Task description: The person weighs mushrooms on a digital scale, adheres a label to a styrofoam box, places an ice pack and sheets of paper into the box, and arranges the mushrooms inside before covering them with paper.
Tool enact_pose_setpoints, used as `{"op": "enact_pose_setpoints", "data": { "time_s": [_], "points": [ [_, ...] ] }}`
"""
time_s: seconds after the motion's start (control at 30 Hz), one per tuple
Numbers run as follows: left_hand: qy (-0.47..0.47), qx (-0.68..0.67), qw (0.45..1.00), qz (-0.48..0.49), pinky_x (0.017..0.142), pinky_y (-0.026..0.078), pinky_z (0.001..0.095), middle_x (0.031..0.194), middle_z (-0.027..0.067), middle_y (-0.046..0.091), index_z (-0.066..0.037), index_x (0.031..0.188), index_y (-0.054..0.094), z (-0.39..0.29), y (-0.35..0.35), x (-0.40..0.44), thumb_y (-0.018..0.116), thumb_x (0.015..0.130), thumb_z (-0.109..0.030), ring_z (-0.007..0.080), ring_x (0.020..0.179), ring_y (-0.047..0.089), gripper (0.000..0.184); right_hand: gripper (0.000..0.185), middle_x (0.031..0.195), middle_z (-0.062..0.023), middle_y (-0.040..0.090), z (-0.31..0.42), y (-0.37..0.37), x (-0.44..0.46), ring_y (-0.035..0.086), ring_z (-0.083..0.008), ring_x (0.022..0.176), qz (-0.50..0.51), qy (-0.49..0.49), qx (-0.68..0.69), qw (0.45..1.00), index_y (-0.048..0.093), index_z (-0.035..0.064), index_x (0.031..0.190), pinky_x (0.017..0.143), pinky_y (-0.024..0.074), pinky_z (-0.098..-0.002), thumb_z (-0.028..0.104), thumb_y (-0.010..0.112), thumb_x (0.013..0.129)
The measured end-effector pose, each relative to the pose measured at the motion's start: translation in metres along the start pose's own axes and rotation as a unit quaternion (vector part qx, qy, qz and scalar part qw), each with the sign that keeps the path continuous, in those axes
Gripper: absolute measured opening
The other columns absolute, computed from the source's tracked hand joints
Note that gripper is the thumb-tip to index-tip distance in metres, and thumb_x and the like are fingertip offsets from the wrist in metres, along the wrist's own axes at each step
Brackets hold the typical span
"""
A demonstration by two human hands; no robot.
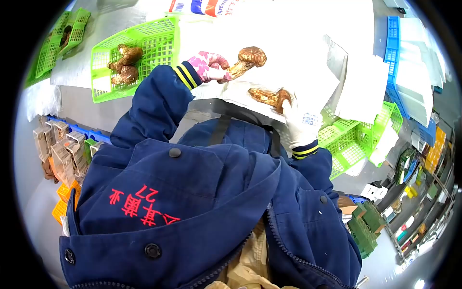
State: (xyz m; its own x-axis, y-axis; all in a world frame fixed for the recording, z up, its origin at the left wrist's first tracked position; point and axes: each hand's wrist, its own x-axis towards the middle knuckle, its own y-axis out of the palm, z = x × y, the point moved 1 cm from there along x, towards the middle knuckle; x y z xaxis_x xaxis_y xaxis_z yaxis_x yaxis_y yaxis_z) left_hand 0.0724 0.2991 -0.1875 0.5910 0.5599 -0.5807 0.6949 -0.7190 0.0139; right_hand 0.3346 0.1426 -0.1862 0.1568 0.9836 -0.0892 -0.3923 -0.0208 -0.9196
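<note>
My left hand [210, 67], in a pink-and-white patterned glove, is closed around the stem of a brown mushroom [251, 56]. Its broad cap points up and to the right, above the white sheet on the table. In a white glove, my right hand [301, 120] has its fingertips on the cap of a second mushroom [269, 98], whose mottled stem points left along the sheet's near edge. Left of my left hand stands a green basket [161, 41] with several brown mushrooms [126, 65] inside.
Another green basket [77, 29] stands at the far left. Green baskets [346, 144] with white sheets on them are beside my right arm. A blue crate [392, 58] stands farther right. A printed white bag [207, 7] lies at the table's far side.
</note>
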Motion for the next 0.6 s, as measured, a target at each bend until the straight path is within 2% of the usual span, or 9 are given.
{"op": "enact_pose_setpoints", "data": {
  "time_s": [0.03,0.17,0.2,0.23,0.3,0.37,0.47,0.57,0.6],
  "points": [
    [0.009,-0.005,1.000,-0.003,0.045,0.034,0.0170,0.065,0.0024,0.061,-0.001,0.096,0.058,0.002,0.002,0.001,0.075,0.068,-0.016,0.0020,0.052,0.048,0.036,0.049,0.114,-0.0214,0.054,-0.005,0.000,-0.002,0.052,-0.0356,0.102,0.070,0.008,0.035,0.997,0.055,-0.0002,0.112,0.090,0.0387,-0.0392,0.036,0.058,0.080],
    [0.043,-0.011,0.999,-0.001,0.046,0.035,0.0170,0.065,0.0028,0.061,-0.001,0.095,0.057,0.012,0.008,0.017,0.074,0.068,-0.012,0.0032,0.053,0.049,0.034,0.054,0.121,-0.0225,0.049,-0.004,0.009,0.006,0.047,-0.0367,0.109,0.037,-0.011,0.109,0.993,0.047,0.0012,0.122,0.093,0.0372,-0.0390,0.035,0.058,0.081],
    [0.042,-0.011,0.999,-0.001,0.046,0.035,0.0170,0.065,0.0028,0.061,-0.001,0.095,0.057,0.009,0.010,0.017,0.074,0.068,-0.012,0.0032,0.053,0.049,0.034,0.061,0.126,-0.0227,0.044,0.000,0.007,0.011,0.044,-0.0371,0.114,0.046,-0.059,0.046,0.996,0.041,0.0019,0.127,0.095,0.0352,-0.0405,0.036,0.058,0.081],
    [0.030,-0.019,0.999,0.001,0.046,0.035,0.0170,0.066,0.0027,0.061,-0.001,0.095,0.057,0.005,0.012,0.017,0.074,0.068,-0.011,0.0029,0.053,0.049,0.034,0.061,0.126,-0.0227,0.044,-0.001,0.009,0.017,0.044,-0.0371,0.114,0.046,-0.059,0.047,0.996,0.041,0.0019,0.127,0.095,0.0352,-0.0405,0.036,0.058,0.081],
    [0.005,-0.043,0.999,0.001,0.046,0.034,0.0174,0.069,0.0021,0.062,-0.001,0.096,0.057,-0.020,0.019,0.007,0.074,0.069,-0.012,0.0023,0.051,0.047,0.034,0.061,0.129,-0.0224,0.040,-0.002,0.015,0.029,0.041,-0.0376,0.116,0.035,-0.148,0.027,0.988,0.040,0.0034,0.129,0.097,0.0338,-0.0415,0.037,0.058,0.081],
    [0.012,-0.014,1.000,-0.021,0.045,0.033,0.0178,0.067,0.0008,0.060,-0.001,0.095,0.057,-0.022,0.020,0.009,0.075,0.069,-0.015,0.0025,0.050,0.045,0.035,0.056,0.131,-0.0225,0.038,-0.007,0.016,0.035,0.040,-0.0384,0.117,0.084,-0.136,0.021,0.987,0.040,0.0069,0.128,0.097,0.0336,-0.0412,0.035,0.056,0.082],
    [0.065,0.050,0.996,-0.028,0.045,0.032,0.0175,0.063,0.0000,0.059,-0.001,0.096,0.058,-0.021,0.023,0.018,0.076,0.068,-0.018,0.0020,0.048,0.043,0.037,0.038,0.116,-0.0201,0.050,-0.010,0.023,0.031,0.052,-0.0361,0.100,0.142,-0.116,-0.017,0.983,0.054,0.0136,0.115,0.086,0.0416,-0.0407,0.030,0.057,0.081],
    [0.048,0.090,0.994,-0.041,0.049,0.037,0.0190,0.065,0.0014,0.059,0.001,0.097,0.058,-0.021,0.032,0.028,0.077,0.068,-0.020,0.0045,0.054,0.050,0.041,0.042,0.126,-0.0211,0.043,-0.008,0.027,0.027,0.044,-0.0374,0.111,0.169,-0.094,-0.004,0.981,0.049,0.0098,0.119,0.091,0.0382,-0.0428,0.029,0.053,0.082],
    [0.033,0.064,0.997,-0.031,0.050,0.039,0.0200,0.067,0.0028,0.060,0.002,0.097,0.058,-0.017,0.039,0.031,0.078,0.067,-0.020,0.0064,0.058,0.055,0.042,0.043,0.122,-0.0199,0.047,-0.007,0.028,0.020,0.050,-0.0367,0.105,0.059,-0.141,0.008,0.988,0.050,0.0056,0.118,0.087,0.0415,-0.0411,0.028,0.054,0.082]
  ]
}}
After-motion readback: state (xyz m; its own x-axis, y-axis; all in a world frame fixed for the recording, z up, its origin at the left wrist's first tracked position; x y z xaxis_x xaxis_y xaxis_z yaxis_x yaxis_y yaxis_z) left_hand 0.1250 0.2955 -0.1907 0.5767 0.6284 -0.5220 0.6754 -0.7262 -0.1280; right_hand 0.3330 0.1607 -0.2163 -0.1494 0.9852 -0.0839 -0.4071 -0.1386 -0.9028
